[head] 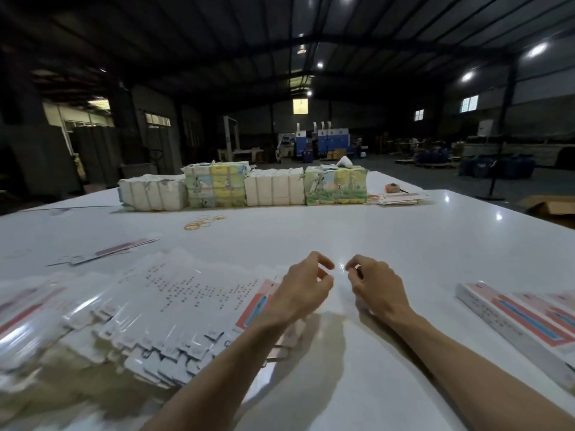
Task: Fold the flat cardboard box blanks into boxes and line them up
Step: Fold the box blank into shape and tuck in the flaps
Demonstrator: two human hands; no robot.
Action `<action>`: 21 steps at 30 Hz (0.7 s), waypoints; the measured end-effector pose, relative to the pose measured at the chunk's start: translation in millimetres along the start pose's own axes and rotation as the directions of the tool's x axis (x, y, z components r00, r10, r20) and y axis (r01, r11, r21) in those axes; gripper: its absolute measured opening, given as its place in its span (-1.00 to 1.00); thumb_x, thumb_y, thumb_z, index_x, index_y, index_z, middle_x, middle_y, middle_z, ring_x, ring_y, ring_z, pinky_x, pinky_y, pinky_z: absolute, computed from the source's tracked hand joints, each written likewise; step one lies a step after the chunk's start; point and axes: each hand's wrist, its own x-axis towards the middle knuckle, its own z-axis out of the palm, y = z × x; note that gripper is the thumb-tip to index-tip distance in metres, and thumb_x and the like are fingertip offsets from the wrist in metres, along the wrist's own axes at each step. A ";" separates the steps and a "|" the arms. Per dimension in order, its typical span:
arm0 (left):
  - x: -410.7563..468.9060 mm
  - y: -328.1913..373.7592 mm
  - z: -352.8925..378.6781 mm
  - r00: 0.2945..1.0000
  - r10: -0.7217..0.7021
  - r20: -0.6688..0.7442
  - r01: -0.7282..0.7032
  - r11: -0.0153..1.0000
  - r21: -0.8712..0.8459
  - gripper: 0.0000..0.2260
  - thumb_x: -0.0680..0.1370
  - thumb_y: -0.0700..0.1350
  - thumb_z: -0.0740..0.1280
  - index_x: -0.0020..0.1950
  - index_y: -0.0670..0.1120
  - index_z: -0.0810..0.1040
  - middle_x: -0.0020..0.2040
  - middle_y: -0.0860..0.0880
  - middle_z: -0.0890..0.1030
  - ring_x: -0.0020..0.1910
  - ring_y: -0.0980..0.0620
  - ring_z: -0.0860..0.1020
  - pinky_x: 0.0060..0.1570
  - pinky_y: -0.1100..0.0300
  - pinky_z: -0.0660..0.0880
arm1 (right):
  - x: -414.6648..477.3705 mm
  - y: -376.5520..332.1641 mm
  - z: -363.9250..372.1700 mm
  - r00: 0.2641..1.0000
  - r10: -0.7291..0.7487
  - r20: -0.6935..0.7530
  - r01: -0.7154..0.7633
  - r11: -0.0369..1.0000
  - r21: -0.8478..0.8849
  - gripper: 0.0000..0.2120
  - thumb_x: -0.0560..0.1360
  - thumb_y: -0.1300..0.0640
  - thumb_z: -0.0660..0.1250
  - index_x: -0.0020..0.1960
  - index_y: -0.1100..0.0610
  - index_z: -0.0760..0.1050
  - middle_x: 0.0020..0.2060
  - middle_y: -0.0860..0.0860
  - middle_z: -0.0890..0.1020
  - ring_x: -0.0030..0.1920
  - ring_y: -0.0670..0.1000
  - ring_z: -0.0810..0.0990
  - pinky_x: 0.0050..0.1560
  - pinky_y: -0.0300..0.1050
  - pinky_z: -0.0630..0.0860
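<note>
Left hand [303,287] and right hand [373,284] are raised just above the white table [342,231], close together but not touching, with a small gap between the fingertips. Fingers of both are loosely curled, thumbs facing the forefingers. Nothing visible in either grasp. Both forearms are bare and reach in from the near edge.

Flat box blanks [174,306]: a fanned, overlapping pile lies on the table just left of the left hand, and that wrist passes over its right edge. The blanks are mostly white with small dark print, and one pink-red panel shows at the right edge. The pile's left end is blurred.

Folded boxes [522,318]: long, pink and white, lying side by side on the table to the right of the right arm and running to the frame edge.

A few loose blanks [105,251] lie farther back on the left. Yellow rubber bands [203,222] are scattered mid-table. Along the far side stands a row of tied bundles [242,188], some plain white, some printed green and yellow. To the right of the row are more flat sheets [398,199] and a small orange object [392,188], too small to identify.

Surroundings: a dim warehouse hall with ceiling lamps lit.
</note>
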 end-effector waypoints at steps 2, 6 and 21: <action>-1.3 -1.9 -22.5 0.993 -0.095 0.069 0.070 0.952 0.299 -0.67 0.68 -0.03 0.34 0.42 -0.07 0.46 0.33 -0.09 0.54 0.25 -0.08 0.55 0.12 0.09 0.57 | 0.3 0.3 -0.7 1.000 0.001 0.016 -0.002 1.000 0.021 -0.78 0.64 0.12 0.22 0.15 0.02 0.63 -0.09 0.00 0.72 -0.11 0.09 0.65 -0.04 0.01 0.59; -16.1 -4.8 -59.6 0.946 -0.322 0.044 0.185 0.646 0.741 -0.34 0.48 0.24 0.54 0.40 -0.10 0.44 0.32 -0.14 0.44 0.32 -0.16 0.41 0.32 -0.05 0.43 | 0.2 0.7 -0.5 1.000 0.008 0.011 -0.009 0.998 0.063 -0.78 0.64 0.13 0.22 0.12 0.03 0.64 -0.12 -0.01 0.71 -0.14 0.08 0.65 -0.07 -0.01 0.58; -2.3 -36.0 -87.1 0.939 -0.342 -0.018 0.311 0.828 0.466 -0.66 0.51 0.13 0.54 0.13 0.02 0.51 -0.08 0.04 0.69 -0.26 0.08 0.73 -0.23 0.15 0.69 | -3.4 0.9 -1.9 0.999 -0.019 0.036 0.014 0.990 0.138 -0.78 0.64 0.14 0.21 0.11 0.04 0.63 -0.24 -0.09 0.65 -0.19 0.03 0.65 -0.16 -0.05 0.54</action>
